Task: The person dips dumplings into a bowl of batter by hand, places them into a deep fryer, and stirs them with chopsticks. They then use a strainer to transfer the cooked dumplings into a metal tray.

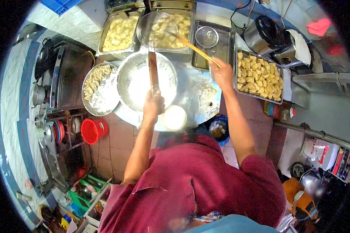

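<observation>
My left hand (154,104) is closed around the wooden handle of a round wire skimmer (153,72). The skimmer's mesh head lies over the right-hand fryer vat (192,23), where pale yellow pieces (179,35) float in oil. Fingers of my right hand (222,73) grip long yellow chopsticks (197,49), whose tips reach toward the skimmer head. Below the skimmer handle stands a wide metal basin of white flour (142,83). A ball of white dough (174,118) sits near my left hand.
A second vat (120,33) of yellow pieces is at left. A bowl (101,110) holds floured strips. Farther right are a dark tray (224,50) with a small sieve (207,37), and a tray of browned pieces (259,75). A red bucket (94,131) stands on the floor.
</observation>
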`<state>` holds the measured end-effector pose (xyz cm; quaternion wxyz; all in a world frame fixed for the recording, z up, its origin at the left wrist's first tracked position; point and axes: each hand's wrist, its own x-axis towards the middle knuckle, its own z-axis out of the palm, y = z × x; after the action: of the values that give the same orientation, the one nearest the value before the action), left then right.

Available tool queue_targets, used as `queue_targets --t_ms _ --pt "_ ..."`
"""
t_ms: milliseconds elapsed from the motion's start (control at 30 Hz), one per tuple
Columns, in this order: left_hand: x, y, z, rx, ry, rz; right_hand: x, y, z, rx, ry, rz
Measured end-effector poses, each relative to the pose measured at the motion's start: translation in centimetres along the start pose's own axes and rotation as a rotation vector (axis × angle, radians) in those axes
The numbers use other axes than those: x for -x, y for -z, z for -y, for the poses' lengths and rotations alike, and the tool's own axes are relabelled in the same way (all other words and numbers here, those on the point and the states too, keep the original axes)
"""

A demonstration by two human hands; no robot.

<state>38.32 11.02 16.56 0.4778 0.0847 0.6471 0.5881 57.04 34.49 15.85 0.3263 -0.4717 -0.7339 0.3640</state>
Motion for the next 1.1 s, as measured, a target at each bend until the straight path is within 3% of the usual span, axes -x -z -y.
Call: queue_targets --t_ms 133,233,267,400,433,500,533,633,767,800,900,1100 --pt "-1.1 3.9 -1.3 -0.087 -0.016 0.028 -3.1 -6.5 5.9 -0.350 0.067 0.018" --pt "-2.0 6.1 -2.0 -0.152 -0.041 0.062 -5.2 -9.6 9.2 -0.433 0.063 -0.144" --pt "-2.5 6.8 -2.0 -0.181 -0.058 0.080 -6.1 -10.6 9.8 -0.329 0.043 -0.204" --pt "-4.3 8.7 -2.8 -0.335 -0.101 0.096 -10.1 -10.3 9.1 -0.442 0.099 -0.187" --pt "-5.2 9.2 -2.7 -0.430 -0.175 0.069 -10.0 -8.7 11.3 -0.220 0.088 -0.203" --pt "-6.8 9.9 -2.5 -0.618 -0.325 0.011 -10.4 -7.0 11.5 -0.057 0.111 -0.161" --pt "-7.3 9.9 -2.9 -0.679 -0.333 -0.007 -11.2 -6.4 10.8 0.209 0.063 -0.111" --pt "-8.9 9.2 -3.9 -0.888 -0.311 -0.046 -11.6 -7.1 9.3 0.475 0.172 -0.031" --pt "-11.6 8.0 -2.9 -1.044 -0.280 -0.051 -12.6 -10.3 5.2 0.602 0.147 0.039" --pt "-11.8 7.8 -2.8 -1.031 -0.290 -0.040 -12.8 -11.2 3.9 0.552 0.155 0.010" --pt "-11.8 7.3 -3.5 -1.011 -0.305 -0.045 -14.2 -14.2 -1.5 -0.067 0.034 -0.122" --pt "-9.7 7.4 -6.2 -1.035 -0.361 -0.200 -15.4 -12.9 -0.9 -0.239 -0.026 -0.128"
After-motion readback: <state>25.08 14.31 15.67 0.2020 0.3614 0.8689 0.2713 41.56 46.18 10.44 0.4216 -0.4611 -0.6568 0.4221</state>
